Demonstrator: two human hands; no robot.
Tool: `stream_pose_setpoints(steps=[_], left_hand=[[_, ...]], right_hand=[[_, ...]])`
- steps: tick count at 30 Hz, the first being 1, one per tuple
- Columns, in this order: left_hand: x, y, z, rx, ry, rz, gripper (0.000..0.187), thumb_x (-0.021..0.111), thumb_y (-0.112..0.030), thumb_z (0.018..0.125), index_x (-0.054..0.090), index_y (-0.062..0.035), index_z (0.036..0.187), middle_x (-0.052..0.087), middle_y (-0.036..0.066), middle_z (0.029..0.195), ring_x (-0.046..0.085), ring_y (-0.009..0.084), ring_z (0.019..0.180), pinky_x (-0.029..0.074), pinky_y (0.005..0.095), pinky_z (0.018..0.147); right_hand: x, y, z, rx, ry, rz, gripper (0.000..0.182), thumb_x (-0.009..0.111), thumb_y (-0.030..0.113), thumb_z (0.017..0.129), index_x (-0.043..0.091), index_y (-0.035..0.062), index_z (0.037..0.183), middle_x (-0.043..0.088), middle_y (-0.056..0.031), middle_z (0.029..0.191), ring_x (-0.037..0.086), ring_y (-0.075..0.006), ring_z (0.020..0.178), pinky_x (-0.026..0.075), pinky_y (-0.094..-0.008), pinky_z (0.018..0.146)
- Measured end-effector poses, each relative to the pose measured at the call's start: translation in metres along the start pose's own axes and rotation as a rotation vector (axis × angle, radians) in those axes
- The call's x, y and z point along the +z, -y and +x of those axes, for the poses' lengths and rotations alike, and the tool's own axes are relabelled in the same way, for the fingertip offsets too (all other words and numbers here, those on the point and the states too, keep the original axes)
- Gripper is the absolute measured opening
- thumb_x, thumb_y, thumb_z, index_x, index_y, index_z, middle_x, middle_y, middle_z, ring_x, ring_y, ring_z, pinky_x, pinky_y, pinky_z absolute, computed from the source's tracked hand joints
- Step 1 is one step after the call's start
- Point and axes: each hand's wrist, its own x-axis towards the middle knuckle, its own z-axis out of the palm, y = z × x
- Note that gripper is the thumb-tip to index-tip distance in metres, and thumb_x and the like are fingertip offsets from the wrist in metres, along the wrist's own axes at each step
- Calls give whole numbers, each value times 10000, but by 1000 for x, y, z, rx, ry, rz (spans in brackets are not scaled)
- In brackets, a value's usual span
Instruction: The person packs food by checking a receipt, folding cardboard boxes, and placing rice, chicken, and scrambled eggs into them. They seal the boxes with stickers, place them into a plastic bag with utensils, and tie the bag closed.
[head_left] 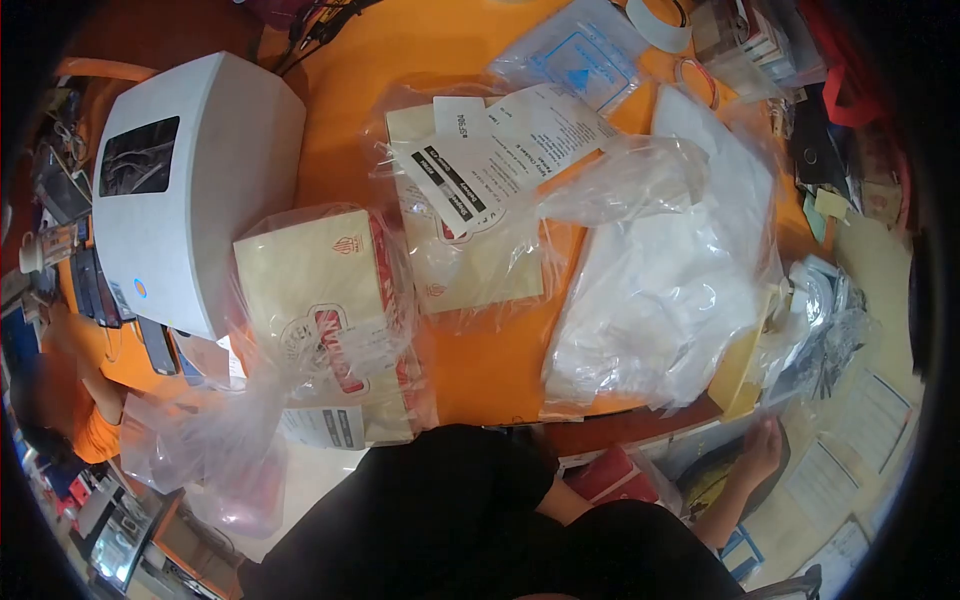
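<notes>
At the lower right, below the table's edge, my right hand is raised beside a dark bag, its fingers loosely extended and nothing visible in it. My left hand is out of view; a patch of bare skin shows between black clothing. Nearest to my right hand is a yellowish envelope at the table edge. A pile of clear plastic bags lies to its left. Two cream packages in clear plastic, one at front and one farther back, lie mid-table. Printed slips rest on the back one.
A white and grey machine stands on the orange table at the left. Tape rolls lie at the back right. Red items sit below the front edge. Another person in orange is at the far left.
</notes>
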Motion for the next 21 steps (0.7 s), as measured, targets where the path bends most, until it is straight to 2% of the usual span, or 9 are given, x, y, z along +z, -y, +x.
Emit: stream_pose_setpoints(steps=[4,5,7,8,10,11,14,17,21], left_hand=[[-16,-7,-8,-21,-23,-44,180,588,-152,750,618,-10,856,631,174,657,654,380,642,514,473,575],[-12,-5,-4,-25,-21,-48,179,589,-153,749,621,-14,857,633,173,662,655,379,648,515,472,582],[-14,-7,-2,-38,-24,-64,178,591,-155,747,627,-20,858,638,169,671,658,377,659,517,470,595],[-15,-8,-2,-42,-26,-74,177,593,-155,746,630,-24,858,641,167,675,659,377,664,518,470,601],[-18,-11,0,-59,-37,-97,176,595,-157,744,635,-30,859,646,163,684,661,375,675,519,468,614],[-21,-13,1,-65,-44,-113,176,596,-158,743,638,-34,860,648,162,689,662,374,680,520,467,620],[-33,-22,3,-94,-87,-187,175,600,-160,740,647,-44,861,656,156,702,665,371,697,522,465,639],[-42,-41,-5,-176,-146,-237,175,603,-163,737,655,-54,863,663,151,716,669,368,713,524,463,659],[12,-19,12,-316,-128,-10,156,661,-130,687,675,-81,835,682,155,792,673,354,779,528,453,683]], right_hand=[[-38,19,-29,-60,44,122,193,586,254,952,587,67,997,593,-17,902,546,-96,784,461,-229,717],[-56,26,-40,-129,95,22,180,581,251,953,558,73,947,545,-2,845,504,-87,736,447,-218,701],[-105,34,-61,-79,194,190,188,579,247,948,512,84,883,467,17,757,438,-70,669,420,-199,671],[-135,31,-73,41,240,455,195,582,247,943,495,88,870,437,23,725,414,-63,651,406,-191,656],[-236,-51,-97,-69,355,425,177,577,182,933,498,74,817,480,12,719,464,-110,662,429,-251,645],[-252,-65,-114,-54,289,311,176,577,181,932,499,73,817,480,12,719,464,-110,661,428,-251,645],[-206,-72,-158,57,104,-6,173,577,179,930,500,72,818,480,10,720,465,-112,659,428,-252,642],[-170,-74,-180,57,75,-89,169,577,177,928,502,71,820,480,9,721,465,-114,657,427,-252,639],[-146,-81,-198,19,81,-143,165,577,174,925,504,69,822,480,7,722,466,-117,654,426,-252,636]])
